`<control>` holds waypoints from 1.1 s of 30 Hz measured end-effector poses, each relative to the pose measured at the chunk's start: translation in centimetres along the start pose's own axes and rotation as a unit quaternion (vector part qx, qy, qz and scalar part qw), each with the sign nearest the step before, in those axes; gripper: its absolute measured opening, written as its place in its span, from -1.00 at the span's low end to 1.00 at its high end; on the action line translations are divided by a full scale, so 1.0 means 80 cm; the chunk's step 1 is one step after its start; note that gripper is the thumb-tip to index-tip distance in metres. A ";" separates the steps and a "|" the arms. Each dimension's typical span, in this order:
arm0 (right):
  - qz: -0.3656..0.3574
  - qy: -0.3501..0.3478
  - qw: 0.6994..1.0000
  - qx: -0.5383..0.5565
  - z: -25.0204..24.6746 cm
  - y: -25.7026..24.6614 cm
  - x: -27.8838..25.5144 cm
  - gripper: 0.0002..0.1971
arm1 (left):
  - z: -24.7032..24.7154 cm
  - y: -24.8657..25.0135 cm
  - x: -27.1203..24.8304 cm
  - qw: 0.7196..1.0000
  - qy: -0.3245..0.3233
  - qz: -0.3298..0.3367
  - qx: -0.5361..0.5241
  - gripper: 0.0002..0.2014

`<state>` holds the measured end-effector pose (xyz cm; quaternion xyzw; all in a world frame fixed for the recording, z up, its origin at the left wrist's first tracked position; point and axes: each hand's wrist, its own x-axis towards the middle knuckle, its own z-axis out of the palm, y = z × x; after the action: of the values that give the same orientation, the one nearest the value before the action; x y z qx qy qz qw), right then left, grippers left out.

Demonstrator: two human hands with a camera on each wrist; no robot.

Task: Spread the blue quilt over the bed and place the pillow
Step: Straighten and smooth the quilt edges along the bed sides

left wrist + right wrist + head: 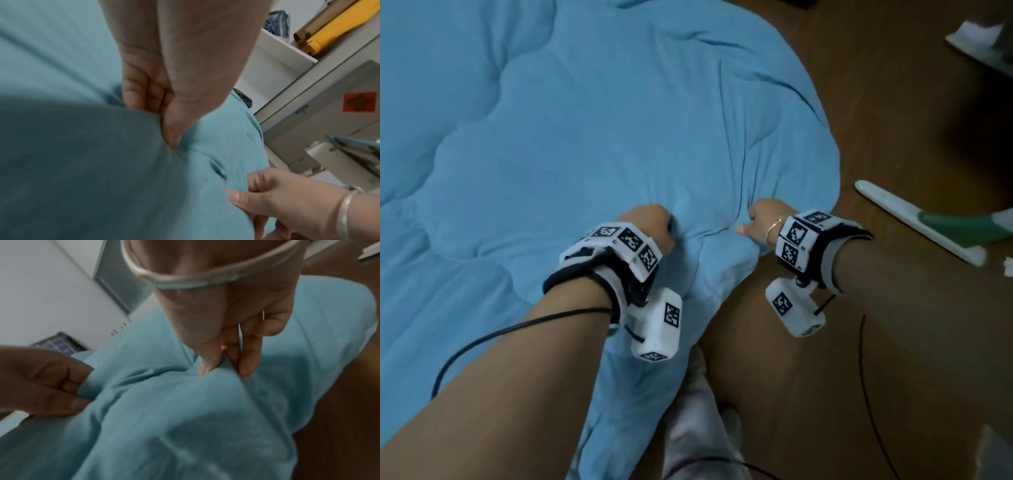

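- While my left hand (650, 222) clenches a bunch of the blue quilt (585, 120) near its closest edge, my right hand (760, 219) pinches the same edge a little further toward the quilt's corner; I take two holds apart so the cloth between them can be drawn out flat.
- Seen from my left wrist, the left hand's fingers (141, 91) are curled into the fabric and the thumb presses a dimple in it, a firm hold suited to a thick, padded quilt.
- From my right wrist, thumb and fingertips (245, 368) nip a raised fold, a lighter hold that lets me steer the edge.
- Most of the quilt lies puffed and quilted away from my hands, with creases running from both grips. Its nearest corner hangs over brown wooden floor (893, 137) and down beside my leg, so I judge the spreading only partly done.
- No pillow shows anywhere, nor any bare part of the bed under the quilt.
- On the floor beyond the quilt's corner lies a pale long-handled tool with a green part (941, 226), well clear of the cloth.
- Next, I think, comes a pull toward me and outward; the risk is dragging the whole quilt rather than flattening it.
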<state>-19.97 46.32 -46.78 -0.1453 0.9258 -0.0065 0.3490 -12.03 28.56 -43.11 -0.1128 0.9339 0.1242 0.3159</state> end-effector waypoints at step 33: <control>-0.173 -0.093 0.972 -0.127 -0.286 0.156 0.226 -0.81 | -0.190 0.210 0.286 0.970 0.075 -0.089 -0.213 -0.75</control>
<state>-51.01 51.28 -42.56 -0.3460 0.8435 0.0643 0.4058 -43.16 36.80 -42.82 -0.2690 0.8931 0.2828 0.2235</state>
